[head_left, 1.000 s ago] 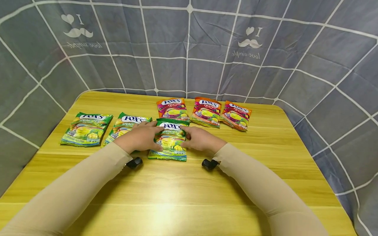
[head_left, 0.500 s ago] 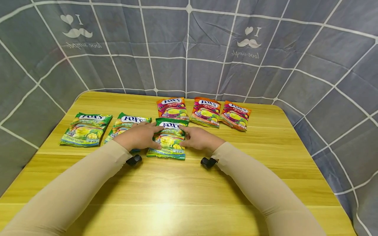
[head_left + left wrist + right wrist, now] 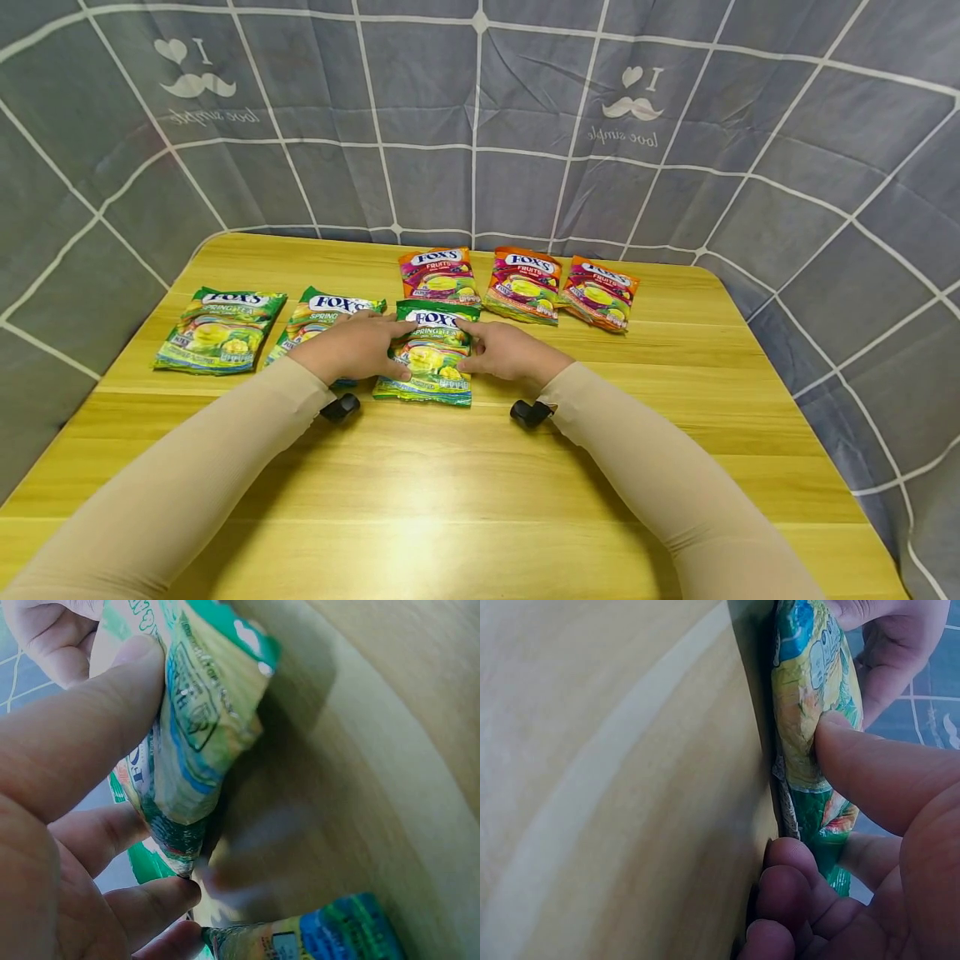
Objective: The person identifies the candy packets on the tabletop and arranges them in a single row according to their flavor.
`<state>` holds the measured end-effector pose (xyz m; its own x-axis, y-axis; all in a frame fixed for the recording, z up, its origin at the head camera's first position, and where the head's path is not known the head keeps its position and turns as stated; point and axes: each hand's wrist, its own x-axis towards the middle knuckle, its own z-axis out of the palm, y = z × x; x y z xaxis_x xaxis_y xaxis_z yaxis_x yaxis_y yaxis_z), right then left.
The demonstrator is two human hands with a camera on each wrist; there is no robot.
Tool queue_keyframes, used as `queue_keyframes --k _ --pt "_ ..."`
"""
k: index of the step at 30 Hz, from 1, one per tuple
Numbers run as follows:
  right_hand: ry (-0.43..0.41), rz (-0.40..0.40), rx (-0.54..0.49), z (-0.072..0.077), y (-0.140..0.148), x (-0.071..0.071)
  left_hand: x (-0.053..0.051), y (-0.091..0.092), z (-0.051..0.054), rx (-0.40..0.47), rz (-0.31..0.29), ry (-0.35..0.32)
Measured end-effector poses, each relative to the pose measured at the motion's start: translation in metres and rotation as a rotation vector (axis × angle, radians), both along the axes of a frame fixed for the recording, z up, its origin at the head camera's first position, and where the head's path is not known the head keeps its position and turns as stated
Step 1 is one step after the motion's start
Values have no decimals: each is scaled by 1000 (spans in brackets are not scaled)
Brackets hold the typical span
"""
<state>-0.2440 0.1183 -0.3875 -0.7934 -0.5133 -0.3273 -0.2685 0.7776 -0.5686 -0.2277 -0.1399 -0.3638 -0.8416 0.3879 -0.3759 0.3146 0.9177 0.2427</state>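
A green FOX'S Spring Tea candy bag (image 3: 423, 360) lies face up between my two hands. My left hand (image 3: 354, 346) grips its left side, thumb on the front and fingers at the edge, as the left wrist view shows. On the opposite side my right hand (image 3: 513, 350) holds the bag, its thumb pressing the wrapper while several fingers curl low by the table. A second green candy bag (image 3: 300, 332) is partly hidden behind my left hand. Farther left lies another green candy bag (image 3: 219, 333).
Three orange and purple FOX'S Fruits candy bags, a left one (image 3: 438, 277), a middle one (image 3: 523, 287) and a right one (image 3: 598, 296), lie along the back of the wooden table (image 3: 600, 467). A grey checked curtain (image 3: 420, 100) surrounds the table's back and sides.
The held green candy bag has shifted very slightly left along with both hands since one second ago. Over the last half second nothing visibly differs.
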Motion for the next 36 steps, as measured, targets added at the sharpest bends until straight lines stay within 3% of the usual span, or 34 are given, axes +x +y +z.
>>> queue_keyframes --k 36 --pt "-21 -28 -25 0 0 2 0 -1 -1 18 -1 6"
